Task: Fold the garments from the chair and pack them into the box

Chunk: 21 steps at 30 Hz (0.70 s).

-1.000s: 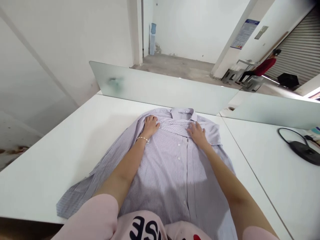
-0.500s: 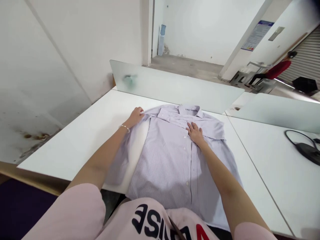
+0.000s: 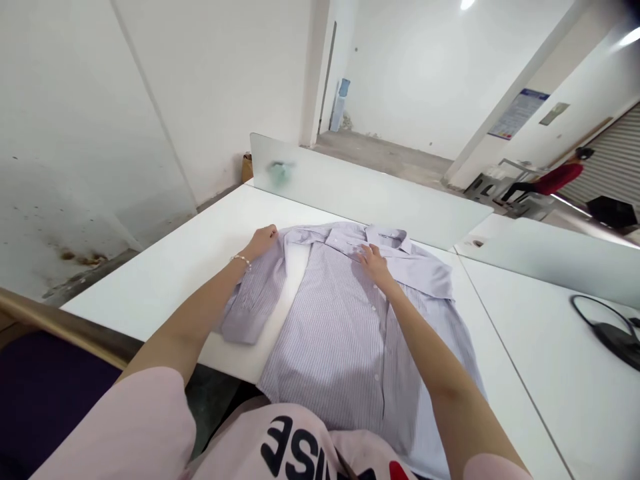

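Note:
A pale lilac striped button-up shirt [image 3: 335, 327] lies front side up on the white table [image 3: 200, 260], its collar [image 3: 387, 237] at the far side. My left hand [image 3: 263, 241] is closed on the bend of the left-side sleeve [image 3: 257, 300], whose lower part trails back toward me. On the upper chest rests my right hand [image 3: 375, 267], fingers apart, by the end of the other sleeve [image 3: 423, 275], which is folded across the front. A strip of bare tabletop shows between the shirt's body and the left-side sleeve.
Frosted low dividers [image 3: 370, 193] run along the table's far edge. A black device with a cable [image 3: 613, 343] sits on the right. Beyond are a water dispenser [image 3: 340, 105] and a seated person in red [image 3: 557, 180].
My left hand has drawn the sleeve slightly left and toward me, and the sleeve lies straighter. My right hand has slid left over the chest. The view has tilted up a little.

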Available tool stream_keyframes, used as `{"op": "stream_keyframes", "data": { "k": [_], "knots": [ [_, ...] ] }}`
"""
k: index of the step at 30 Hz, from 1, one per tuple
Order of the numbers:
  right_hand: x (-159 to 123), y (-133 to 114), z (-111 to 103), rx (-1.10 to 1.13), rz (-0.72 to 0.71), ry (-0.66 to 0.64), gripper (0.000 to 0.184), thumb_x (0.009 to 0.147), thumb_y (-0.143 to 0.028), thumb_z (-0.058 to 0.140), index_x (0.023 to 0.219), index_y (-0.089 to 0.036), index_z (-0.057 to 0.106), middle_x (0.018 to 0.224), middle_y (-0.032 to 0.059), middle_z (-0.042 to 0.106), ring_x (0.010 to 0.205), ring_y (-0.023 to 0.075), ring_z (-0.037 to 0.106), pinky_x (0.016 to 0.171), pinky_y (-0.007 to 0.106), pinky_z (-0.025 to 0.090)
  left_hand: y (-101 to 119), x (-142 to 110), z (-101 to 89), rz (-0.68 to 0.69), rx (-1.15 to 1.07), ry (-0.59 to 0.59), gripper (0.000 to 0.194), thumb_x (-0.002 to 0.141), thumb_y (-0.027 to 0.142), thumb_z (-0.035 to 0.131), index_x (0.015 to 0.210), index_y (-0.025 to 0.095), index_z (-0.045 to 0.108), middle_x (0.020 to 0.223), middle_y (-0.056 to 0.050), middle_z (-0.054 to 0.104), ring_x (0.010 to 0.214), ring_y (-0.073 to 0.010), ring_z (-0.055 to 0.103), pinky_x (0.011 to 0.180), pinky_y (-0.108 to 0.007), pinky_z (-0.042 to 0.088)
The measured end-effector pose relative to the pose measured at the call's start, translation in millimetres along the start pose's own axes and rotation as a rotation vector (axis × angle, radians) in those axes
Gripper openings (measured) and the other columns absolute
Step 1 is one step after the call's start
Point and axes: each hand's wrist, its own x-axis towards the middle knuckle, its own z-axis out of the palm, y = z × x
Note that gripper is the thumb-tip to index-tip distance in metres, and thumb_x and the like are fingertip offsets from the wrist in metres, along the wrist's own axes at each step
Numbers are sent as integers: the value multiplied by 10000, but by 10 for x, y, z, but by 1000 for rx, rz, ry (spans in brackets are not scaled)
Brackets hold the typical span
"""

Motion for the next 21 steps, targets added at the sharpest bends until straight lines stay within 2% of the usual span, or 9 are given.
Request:
{"op": "stream_keyframes", "data": {
  "k": [5, 9, 11, 13, 15, 17, 21],
  "knots": [
    [73, -326, 180, 0, -72, -22, 496, 1054, -421, 294, 1501, -251, 426, 1573, 153, 340, 1426, 283, 361, 1103, 589, 344, 46, 333, -221, -74, -84, 164, 138, 777, 177, 516, 649, 195, 471, 657, -13, 527, 717, -178, 499, 737, -287, 361],
    [-43, -360, 352, -19, -92, 2, 477, 1056, -381, 292, 1485, -253, 457, 1549, 142, 385, 1436, 264, 336, 1127, 599, 293, 61, 486, -336, -185, -212, 185, 162, 785, 263, 547, 649, 181, 519, 624, -7, 512, 683, -171, 507, 687, -276, 386],
    [-89, -332, 393, -24, -95, 23, 477, 1057, -368, 283, 1488, -263, 456, 1550, 134, 386, 1433, 255, 337, 1137, 592, 278, 15, 471, -402, -207, -295, 115, 254, 788, 386, 587, 666, 164, 575, 639, -17, 552, 680, -173, 530, 665, -273, 408],
    [-108, -301, 412, -26, -100, 35, 478, 1055, -366, 282, 1488, -269, 460, 1548, 129, 391, 1427, 251, 344, 1143, 580, 272, -84, 395, -490, -217, -350, -15, 383, 724, 533, 667, 736, 151, 658, 740, -42, 636, 736, -191, 574, 680, -276, 434],
    [-108, -280, 422, -25, -102, 44, 480, 1052, -363, 284, 1486, -268, 467, 1547, 129, 394, 1425, 252, 346, 1147, 579, 266, -224, 280, -589, -228, -298, -155, 508, 595, 623, 754, 818, 169, 718, 901, -69, 692, 832, -226, 611, 707, -281, 448],
    [-101, -273, 429, -23, -101, 51, 481, 1052, -359, 283, 1483, -263, 472, 1547, 130, 396, 1425, 258, 346, 1146, 587, 263, -385, 153, -690, -220, -155, -251, 547, 500, 625, 799, 829, 193, 736, 984, -85, 702, 902, -260, 626, 723, -285, 451],
    [-102, -277, 432, -13, -113, 63, 477, 1053, -356, 281, 1481, -273, 475, 1546, 118, 402, 1420, 257, 358, 1146, 587, 266, -728, -56, -916, -165, 59, -352, 459, 476, 599, 763, 692, 202, 688, 795, -78, 679, 793, -257, 608, 680, -291, 411]
  ]
}}
